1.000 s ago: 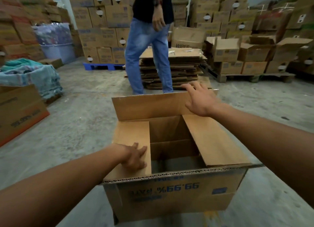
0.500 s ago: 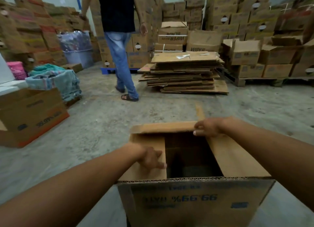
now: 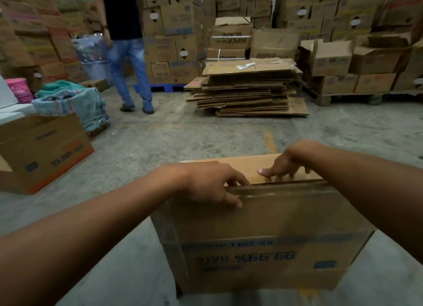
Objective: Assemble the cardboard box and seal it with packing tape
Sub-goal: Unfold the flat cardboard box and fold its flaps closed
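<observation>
open box (image 3: pixel 43 150): far left on floor, w/ cloth pile (image 3: pixel 75 104) behind
person (image 3: pixel 128 54): standing back left
left hand (image 3: pixel 206 184): fingers clamped on near flap edge
box (image 3: pixel 263 248): centre front, on floor
right hand (image 3: pixel 286 166): fingers flat on far flap
flat cardboard stack (image 3: pixel 247 88): beyond box, well apart

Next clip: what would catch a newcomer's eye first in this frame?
First, the two bare arms reaching in from the bottom edge: the left hand and right hand press the top flaps of a cardboard box on the concrete floor, with printing that reads upside down. Behind it, at centre, sits a stack of flattened cartons. A person in jeans stands at upper left.
</observation>
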A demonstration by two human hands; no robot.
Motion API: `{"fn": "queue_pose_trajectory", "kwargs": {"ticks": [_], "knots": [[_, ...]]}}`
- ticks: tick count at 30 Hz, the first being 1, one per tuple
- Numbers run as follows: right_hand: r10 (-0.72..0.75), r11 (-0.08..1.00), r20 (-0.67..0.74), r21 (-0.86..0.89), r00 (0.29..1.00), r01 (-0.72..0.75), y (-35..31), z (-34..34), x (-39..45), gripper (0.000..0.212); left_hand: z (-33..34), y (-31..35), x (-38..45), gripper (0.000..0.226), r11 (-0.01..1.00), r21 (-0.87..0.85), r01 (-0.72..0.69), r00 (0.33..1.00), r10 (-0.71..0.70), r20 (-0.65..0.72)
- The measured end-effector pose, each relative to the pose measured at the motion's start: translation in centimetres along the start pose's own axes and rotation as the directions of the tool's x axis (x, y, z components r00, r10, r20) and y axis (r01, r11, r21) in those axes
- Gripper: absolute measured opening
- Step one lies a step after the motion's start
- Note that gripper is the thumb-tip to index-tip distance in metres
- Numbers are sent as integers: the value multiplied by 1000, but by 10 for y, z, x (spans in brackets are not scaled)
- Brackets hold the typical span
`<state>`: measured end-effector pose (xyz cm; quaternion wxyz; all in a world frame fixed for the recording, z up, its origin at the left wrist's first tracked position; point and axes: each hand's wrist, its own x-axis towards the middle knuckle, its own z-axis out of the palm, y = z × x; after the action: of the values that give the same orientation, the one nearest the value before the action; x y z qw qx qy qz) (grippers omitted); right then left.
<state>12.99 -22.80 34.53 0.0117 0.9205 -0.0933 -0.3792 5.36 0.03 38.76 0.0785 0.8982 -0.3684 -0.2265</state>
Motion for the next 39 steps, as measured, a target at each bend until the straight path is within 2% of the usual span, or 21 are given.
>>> {"fn": "queue_pose_trajectory", "kwargs": {"ticks": [2, 4, 6, 9, 11, 13, 16, 18, 21, 24, 27, 30, 32, 35, 39], "knots": [[26, 998, -8, 57, 1000, -26, 2, -7, -3, 89, 4, -16, 7, 52, 990, 120, 75, 982, -52, -184], [53, 994, -85, 98, 995, -44, 6, -12, -7, 98, 18, -32, 16, 57, 939, 295, 174, 945, -74, -320], [38, 992, -135, 122, 990, -22, 10, -13, -9, 92, 38, -49, 27, 60, 911, 329, 249, 913, -107, -394], [-52, 980, -175, 179, 983, 83, 16, -1, -7, 75, 68, -74, 45, 58, 916, 224, 334, 899, -238, -367], [-137, 970, -266, 162, 954, 184, 23, 15, 2, 58, 89, -90, 55, 60, 916, 116, 384, 891, -334, -309], [-181, 963, -372, 119, 910, 240, 37, 41, 14, 44, 106, -103, 58, 62, 923, 37, 383, 882, -353, -311], [-120, 983, -435, 76, 892, 170, 71, 84, 30, 62, 116, -111, 57, 61, 934, -40, 354, 862, -343, -374], [-35, 980, -481, 156, 876, 124, 91, 104, 36, 69, 120, -114, 55, 60, 921, -75, 383, 835, -379, -400], [10, 954, -541, 256, 841, 153, 103, 118, 43, 71, 123, -127, 51, 61, 870, -190, 455, 754, -490, -438], [12, 946, -557, 276, 830, 171, 102, 121, 46, 68, 123, -133, 48, 60, 837, -358, 414, 720, -542, -434], [46, 943, -546, 300, 837, 144, 103, 129, 47, 71, 119, -131, 50, 58, 833, -404, 377, 718, -539, -440], [108, 934, -555, 341, 825, 108, 112, 147, 46, 93, 111, -126, 55, 58, 845, -386, 370, 753, -516, -409], [168, 922, -558, 381, 813, 70, 120, 160, 42, 98, 106, -118, 61, 58, 861, -354, 366, 785, -489, -379], [238, 906, -568, 422, 788, 31, 134, 175, 27, 97, 108, -101, 69, 59, 885, -318, 340, 826, -443, -350], [279, 896, -597, 444, 752, 20, 148, 193, 1, 87, 127, -82, 67, 58, 906, -301, 297, 825, -402, -398]]}}
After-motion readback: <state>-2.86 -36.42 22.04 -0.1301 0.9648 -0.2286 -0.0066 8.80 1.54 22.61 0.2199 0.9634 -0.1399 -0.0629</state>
